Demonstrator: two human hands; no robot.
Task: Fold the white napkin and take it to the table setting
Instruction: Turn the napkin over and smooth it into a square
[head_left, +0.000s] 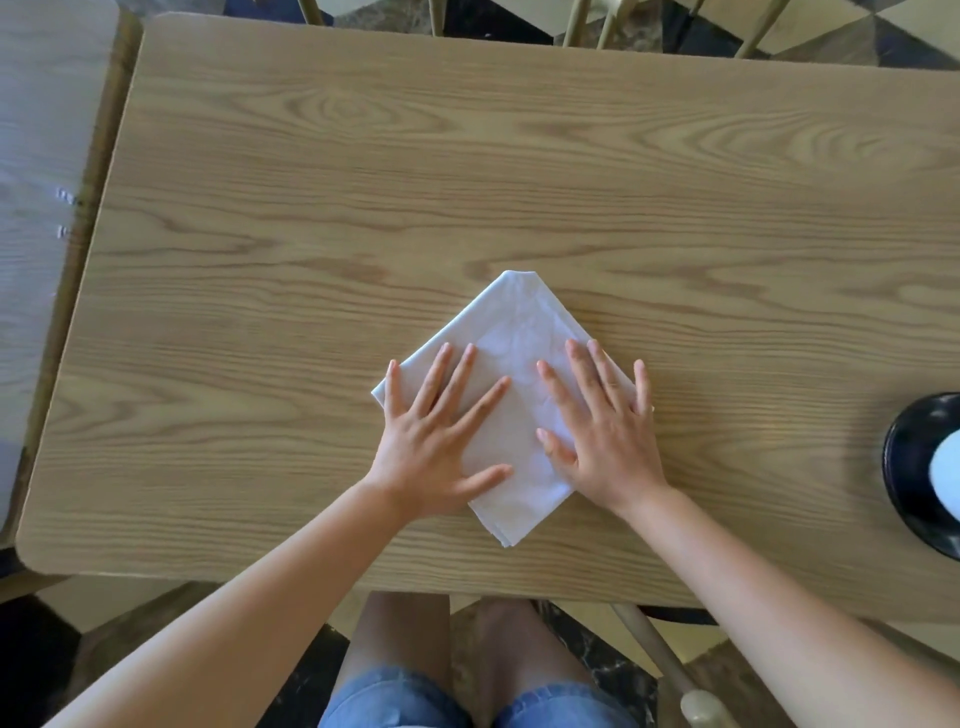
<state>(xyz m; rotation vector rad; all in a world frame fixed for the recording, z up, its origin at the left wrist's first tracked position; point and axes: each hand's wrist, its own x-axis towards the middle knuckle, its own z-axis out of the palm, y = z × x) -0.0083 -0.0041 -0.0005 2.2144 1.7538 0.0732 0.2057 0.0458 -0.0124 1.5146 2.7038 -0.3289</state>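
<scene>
A white napkin (511, 364) is laid on a wood-grain table (467, 171), folded into a square and turned so that it sits as a diamond, one corner pointed toward the far edge and the opposite corner pointed toward the near edge. It is placed nearer the near edge than the far one, roughly midway between the left and right ends of the visible surface. Layered edges are seen at the corner closest to the near edge.

The left hand (436, 441) is spread flat on the napkin's left half, its fingers straight and fanned, the palm pressed down and the thumb stretched toward the middle of the cloth. The little finger is set along the napkin's left corner. The right hand (605, 431) is likewise laid flat on the right half, fingers straight and splayed, with its outer fingers reaching past the napkin's right edge onto the wood. Nothing is gripped by either hand; the cloth is only pressed.

At the right end of the table, close to the near edge, a dark plate (906, 467) is partly cut off by the frame, and something white (946, 475) is carried on it. A second, paler table (36, 208) is stood just beside the left edge.
</scene>
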